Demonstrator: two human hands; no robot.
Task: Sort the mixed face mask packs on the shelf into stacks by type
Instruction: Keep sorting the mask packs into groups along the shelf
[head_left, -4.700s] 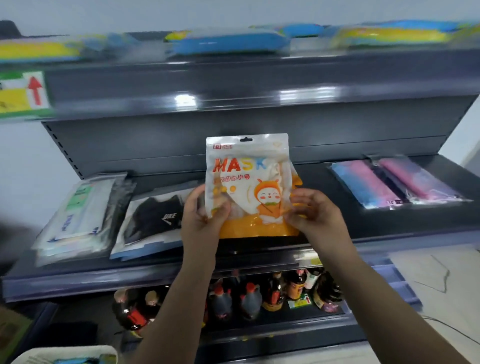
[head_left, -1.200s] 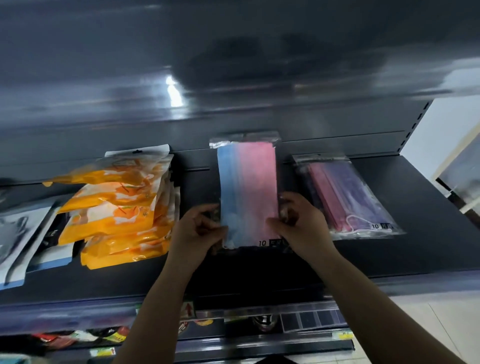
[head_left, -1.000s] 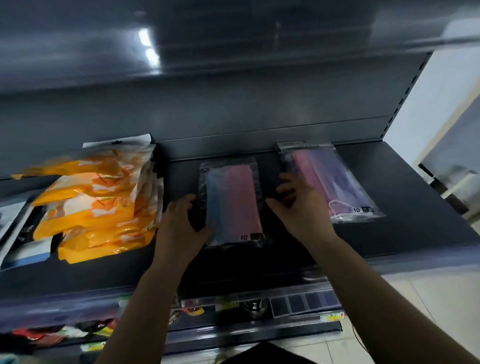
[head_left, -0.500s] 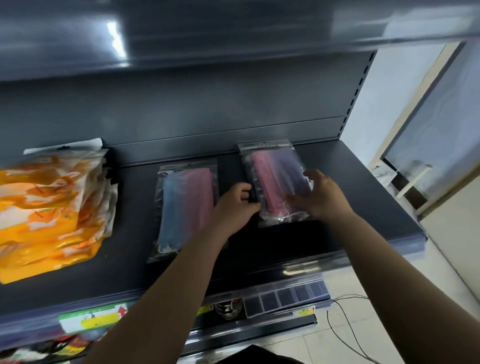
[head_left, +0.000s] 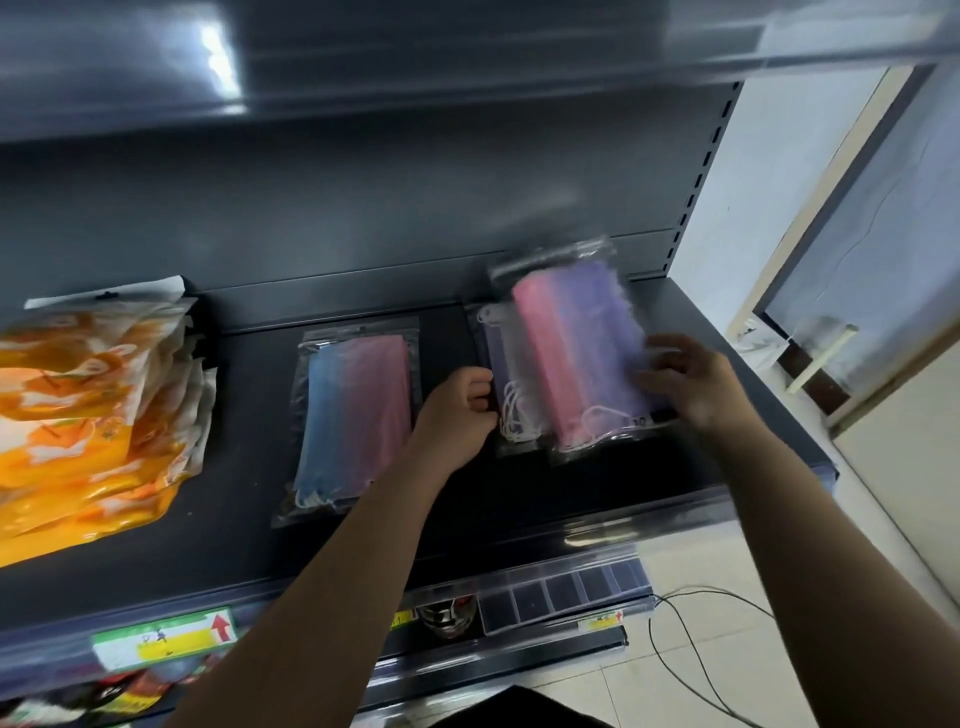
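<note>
Pink-purple mask pack (head_left: 576, 353) held at right end of shelf (head_left: 249, 540).
Right hand (head_left: 696, 387) fingers curled on its right edge; left hand (head_left: 457, 415) pinches left edge. Second similar pack (head_left: 498, 384) beneath. Blue-pink pack (head_left: 353, 421) left; orange stack (head_left: 88, 415) far left.

I'm looking at a dark grey metal shelf unit (head_left: 519, 171) with a light glare on the upper shelf edge (head_left: 221, 57), a white wall (head_left: 737, 208) to the right, and pale floor tiles (head_left: 883, 493) crossed by a black cable (head_left: 691, 649).
</note>
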